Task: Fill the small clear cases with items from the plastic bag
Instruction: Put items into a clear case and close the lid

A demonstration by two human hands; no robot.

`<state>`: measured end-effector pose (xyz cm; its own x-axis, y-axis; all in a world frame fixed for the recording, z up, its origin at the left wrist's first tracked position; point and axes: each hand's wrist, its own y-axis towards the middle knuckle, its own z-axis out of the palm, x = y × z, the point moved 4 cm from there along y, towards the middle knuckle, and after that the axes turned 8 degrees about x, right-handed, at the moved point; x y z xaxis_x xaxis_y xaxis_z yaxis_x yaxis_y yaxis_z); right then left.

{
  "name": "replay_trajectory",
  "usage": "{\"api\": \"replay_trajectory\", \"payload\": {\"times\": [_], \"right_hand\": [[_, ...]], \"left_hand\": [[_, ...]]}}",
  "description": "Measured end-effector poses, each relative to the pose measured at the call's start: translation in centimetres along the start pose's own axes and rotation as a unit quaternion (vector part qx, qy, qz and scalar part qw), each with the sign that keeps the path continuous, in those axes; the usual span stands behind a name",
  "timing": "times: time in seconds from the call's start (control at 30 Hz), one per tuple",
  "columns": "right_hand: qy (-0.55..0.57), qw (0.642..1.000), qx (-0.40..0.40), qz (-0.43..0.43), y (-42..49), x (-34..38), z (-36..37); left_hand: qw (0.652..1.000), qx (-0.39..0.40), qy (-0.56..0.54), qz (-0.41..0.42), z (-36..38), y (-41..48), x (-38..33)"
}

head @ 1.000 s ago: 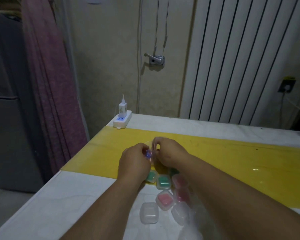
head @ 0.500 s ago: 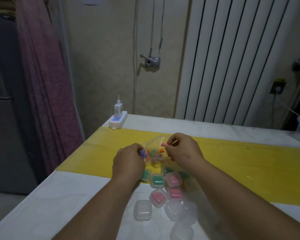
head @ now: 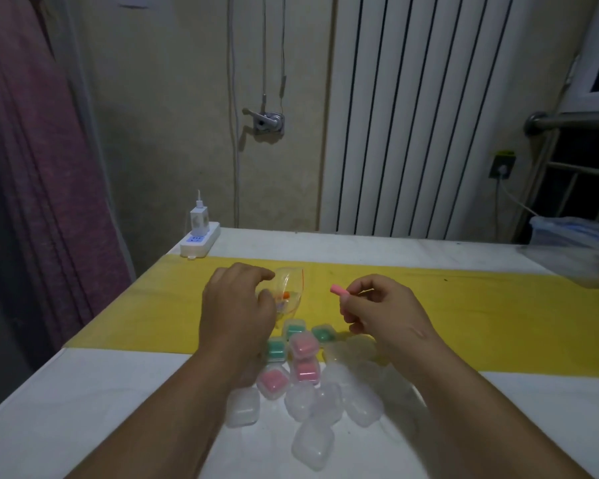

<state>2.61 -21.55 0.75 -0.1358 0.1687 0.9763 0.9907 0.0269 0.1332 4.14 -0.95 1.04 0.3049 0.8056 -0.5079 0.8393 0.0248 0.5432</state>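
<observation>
Pinching a small pink piece (head: 336,289) at its near end, the right hand (head: 381,311) holds it above the yellow mat (head: 481,305); it looks light and soft, best held mid-length. The left hand (head: 237,312) grips the thin, limp plastic bag (head: 289,288) just behind its mouth. Clear cases (head: 312,399), stiff and probably slippery, lie below on the table (head: 66,409).

A cream wall (head: 173,108) is seen behind a white table (head: 66,402) crossed by a yellow strip (head: 498,323). A ribbed white radiator (head: 429,115) is mounted at right, a purple curtain (head: 32,167) hung at left. The room is dimly lit.
</observation>
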Motion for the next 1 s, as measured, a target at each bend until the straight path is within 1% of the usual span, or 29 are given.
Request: {"api": "replay_trajectory", "payload": {"times": [0.07,0.13,0.23,0.33,0.4,0.47,0.53,0.63,0.67,0.73,0.8,0.83,1.0], "right_hand": [[0.033,0.999,-0.002,-0.003,0.0,-0.1,-0.3],[0.03,0.999,0.005,-0.012,0.1,0.1,-0.2],[0.005,0.999,0.031,-0.026,0.0,-0.1,0.3],[-0.012,0.998,0.057,-0.027,-0.3,-0.4,1.0],[-0.016,0.997,0.069,-0.029,-0.4,-0.4,1.3],[-0.023,0.996,0.076,-0.032,-0.5,-0.2,1.5],[-0.035,0.996,0.072,-0.033,-0.6,-0.1,1.6],[0.009,0.999,0.039,-0.017,-0.8,-0.2,1.4],[0.019,0.999,0.028,-0.015,-0.8,-0.2,1.4],[-0.021,1.0,0.01,-0.02,-0.8,-0.4,1.3],[-0.067,0.997,0.003,-0.023,-0.9,-0.4,1.4],[-0.072,0.997,0.004,-0.024,-0.9,-0.3,1.5],[-0.032,0.998,0.028,-0.039,-1.0,-0.1,1.9]], "left_hand": [[0.999,-0.013,0.008,0.045,0.0,-0.3,-1.0],[0.998,0.003,-0.003,0.07,0.4,-0.6,-1.7],[0.993,0.063,-0.079,0.064,1.0,-1.0,-2.4],[0.976,0.128,-0.171,0.048,1.7,-1.3,-2.8],[0.963,0.162,-0.213,0.029,2.0,-1.6,-2.9],[0.96,0.165,-0.225,0.022,2.2,-1.6,-2.8],[0.958,0.145,-0.247,0.012,2.0,-1.6,-2.8],[0.937,0.113,-0.329,-0.023,1.4,-1.4,-2.6],[0.928,0.115,-0.353,-0.038,1.3,-1.3,-2.5],[0.915,0.125,-0.378,-0.06,1.2,-1.2,-2.3],[0.911,0.132,-0.385,-0.069,1.1,-1.1,-2.1],[0.911,0.136,-0.384,-0.07,1.0,-1.1,-2.0],[0.898,0.173,-0.396,-0.081,1.2,-1.2,-1.9]]}}
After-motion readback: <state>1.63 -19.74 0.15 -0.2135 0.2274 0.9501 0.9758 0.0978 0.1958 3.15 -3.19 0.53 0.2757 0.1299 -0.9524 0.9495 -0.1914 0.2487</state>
